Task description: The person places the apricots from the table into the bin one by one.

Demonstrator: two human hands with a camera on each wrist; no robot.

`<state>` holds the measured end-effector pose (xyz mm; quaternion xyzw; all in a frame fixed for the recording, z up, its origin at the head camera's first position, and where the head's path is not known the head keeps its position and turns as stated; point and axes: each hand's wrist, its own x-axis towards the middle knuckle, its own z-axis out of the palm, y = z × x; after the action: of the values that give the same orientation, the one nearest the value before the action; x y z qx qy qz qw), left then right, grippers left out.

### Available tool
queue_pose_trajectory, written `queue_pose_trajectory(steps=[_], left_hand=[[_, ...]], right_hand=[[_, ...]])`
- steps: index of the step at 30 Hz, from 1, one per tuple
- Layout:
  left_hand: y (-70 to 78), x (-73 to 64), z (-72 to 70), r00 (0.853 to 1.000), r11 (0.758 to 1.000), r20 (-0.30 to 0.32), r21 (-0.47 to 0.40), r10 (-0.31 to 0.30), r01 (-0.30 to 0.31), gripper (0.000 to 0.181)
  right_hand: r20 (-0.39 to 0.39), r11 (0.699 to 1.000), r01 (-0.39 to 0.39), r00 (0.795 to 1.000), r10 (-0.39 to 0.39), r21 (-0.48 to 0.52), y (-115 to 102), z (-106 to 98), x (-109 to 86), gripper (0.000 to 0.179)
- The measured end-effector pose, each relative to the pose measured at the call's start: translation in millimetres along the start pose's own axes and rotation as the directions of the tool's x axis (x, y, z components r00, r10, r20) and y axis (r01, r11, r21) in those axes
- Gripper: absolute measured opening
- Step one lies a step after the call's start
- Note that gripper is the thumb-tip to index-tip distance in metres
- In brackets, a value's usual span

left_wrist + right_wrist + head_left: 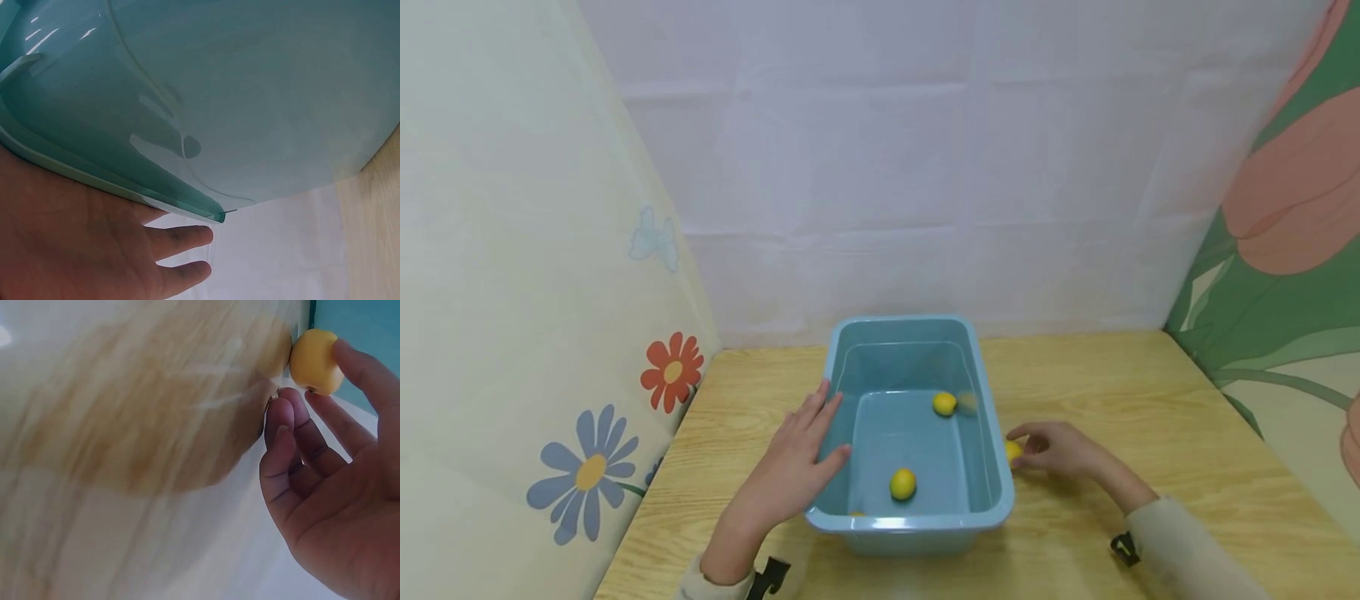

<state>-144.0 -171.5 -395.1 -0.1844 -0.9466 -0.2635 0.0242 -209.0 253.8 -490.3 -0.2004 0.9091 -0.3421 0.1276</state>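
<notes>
A light blue plastic basin stands on the wooden table. Spread, straight fingers of my left hand rest along its left rim; the left wrist view shows that hand beneath the rim's edge. Inside the basin lie one yellow lemon near the right wall and another lemon toward the front. A sliver of yellow peeks over the front rim, mostly hidden. Outside, against the basin's right side, my right hand pinches a lemon between thumb and index finger, its other fingers curled.
The wooden table extends to both sides of the basin. A white cloth wall rises behind, with a flower-patterned wall at left and a leafy printed wall at right.
</notes>
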Motion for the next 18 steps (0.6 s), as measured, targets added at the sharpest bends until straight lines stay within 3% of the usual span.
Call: queue_pose_trajectory(steps=[5,9,12,18], left_hand=[[0.9,-0.5,0.0,1.000,1.000,0.012,-0.009,-0.005,0.005,0.071],[1.8,-0.8,-0.7,1.000,1.000,0.006,-0.013,0.004,-0.004,0.071],[1.2,-0.6,-0.5,1.000,1.000,-0.006,-0.008,0.013,-0.013,0.071],[0.3,0.1,-0.1,1.000,1.000,-0.003,-0.012,0.008,-0.008,0.071]], right_hand=[[-0.015,0.999,0.040,0.999,-0.041,-0.018,1,3,-0.1,0.045],[-0.026,0.999,0.029,0.999,-0.029,-0.023,0,2,0.9,0.045],[-0.036,1.000,0.011,0.999,-0.012,-0.020,-4,-2,0.5,0.046],[-0.084,0.998,0.069,0.994,-0.070,-0.014,-16,-16,-4.3,0.043]])
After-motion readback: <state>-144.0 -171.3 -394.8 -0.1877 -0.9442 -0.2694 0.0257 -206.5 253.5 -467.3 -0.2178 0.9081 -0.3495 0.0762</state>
